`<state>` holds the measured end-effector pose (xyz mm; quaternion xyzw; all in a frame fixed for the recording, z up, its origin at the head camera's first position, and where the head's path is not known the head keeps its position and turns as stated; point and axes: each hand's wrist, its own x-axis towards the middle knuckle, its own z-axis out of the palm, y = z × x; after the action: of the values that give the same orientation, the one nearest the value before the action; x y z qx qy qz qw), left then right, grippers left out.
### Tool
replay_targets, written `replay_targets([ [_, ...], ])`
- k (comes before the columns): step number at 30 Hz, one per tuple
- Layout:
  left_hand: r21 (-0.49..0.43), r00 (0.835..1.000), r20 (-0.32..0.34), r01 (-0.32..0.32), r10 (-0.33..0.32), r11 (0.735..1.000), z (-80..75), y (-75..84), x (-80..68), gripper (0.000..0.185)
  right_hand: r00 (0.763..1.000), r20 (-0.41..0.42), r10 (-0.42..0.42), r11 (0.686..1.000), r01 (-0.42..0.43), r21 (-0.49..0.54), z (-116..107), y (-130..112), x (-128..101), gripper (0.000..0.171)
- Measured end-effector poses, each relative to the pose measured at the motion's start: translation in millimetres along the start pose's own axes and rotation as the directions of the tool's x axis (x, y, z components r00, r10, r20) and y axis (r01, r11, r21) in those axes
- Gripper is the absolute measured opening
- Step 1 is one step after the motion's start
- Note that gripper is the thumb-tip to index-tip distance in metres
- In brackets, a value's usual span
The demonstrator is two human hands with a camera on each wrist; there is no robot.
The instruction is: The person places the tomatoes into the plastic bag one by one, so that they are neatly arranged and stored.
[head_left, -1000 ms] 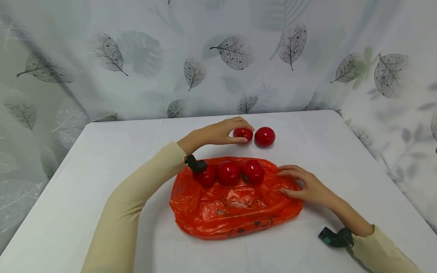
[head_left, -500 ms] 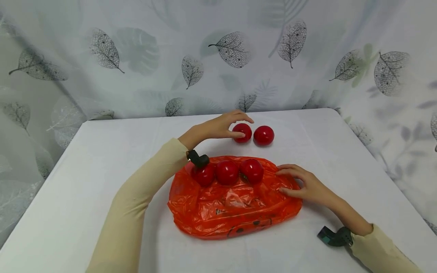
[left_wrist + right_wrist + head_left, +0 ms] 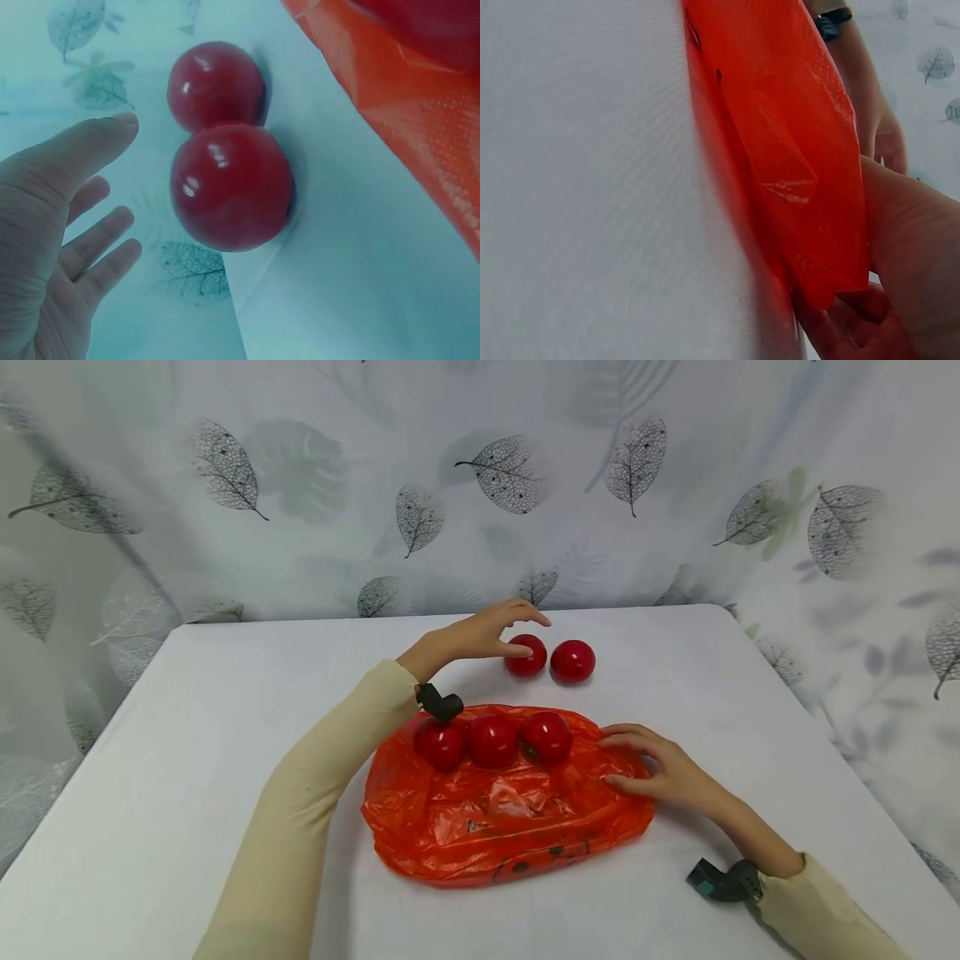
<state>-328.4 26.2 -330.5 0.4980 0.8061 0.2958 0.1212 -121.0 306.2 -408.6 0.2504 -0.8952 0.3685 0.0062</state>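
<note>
Two red tomatoes, the left one and the right one, sit side by side near the table's back edge. My left hand is at the left tomato, fingers spread above it and thumb in front; the left wrist view shows a gap between hand and tomatoes. Three more tomatoes lie in a row in an orange-red plastic bag, which is spread open. At the bag's right end, my right hand holds its edge with bent fingers, partly hidden by the plastic in the right wrist view.
The white table extends around the bag. A leaf-printed curtain hangs behind the table and along its sides. Each wrist carries a dark strapped camera, such as the right one.
My left hand has lifted slightly and its fingers have spread away from the left tomato. The right hand keeps its place on the bag. The whole view has shifted a little.
</note>
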Motion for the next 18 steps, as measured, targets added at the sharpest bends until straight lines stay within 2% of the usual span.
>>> replay_targets([
  [6, -0.025, 1.000, -0.012, 0.023, -0.023, 0.999, -1.4, -7.4, 4.2, 0.050, 1.000, -0.009, -0.012, 1.000, 0.012, -0.007, 0.5, 0.8, 2.0, 0.041],
  [9, -0.015, 0.999, 0.003, 0.043, -0.043, 0.999, -0.4, -11.2, 6.7, 0.052, 1.000, -0.007, -0.008, 1.000, 0.008, -0.008, 1.0, 1.8, 2.1, 0.041],
  [12, -0.002, 0.994, 0.041, 0.103, -0.103, 0.995, 2.4, -14.8, 8.0, 0.059, 1.000, -0.003, 0.004, 1.000, -0.004, -0.010, 1.5, 1.9, 1.3, 0.041],
  [15, -0.004, 0.979, 0.082, 0.185, -0.184, 0.983, 6.0, -16.6, 7.8, 0.070, 1.000, 0.001, 0.011, 1.000, -0.011, -0.012, 1.9, 1.5, 0.3, 0.042],
  [18, -0.010, 0.966, 0.113, 0.233, -0.231, 0.972, 10.1, -18.7, 8.0, 0.074, 1.000, 0.003, 0.015, 1.000, -0.015, -0.017, 2.5, 1.0, -1.3, 0.041],
])
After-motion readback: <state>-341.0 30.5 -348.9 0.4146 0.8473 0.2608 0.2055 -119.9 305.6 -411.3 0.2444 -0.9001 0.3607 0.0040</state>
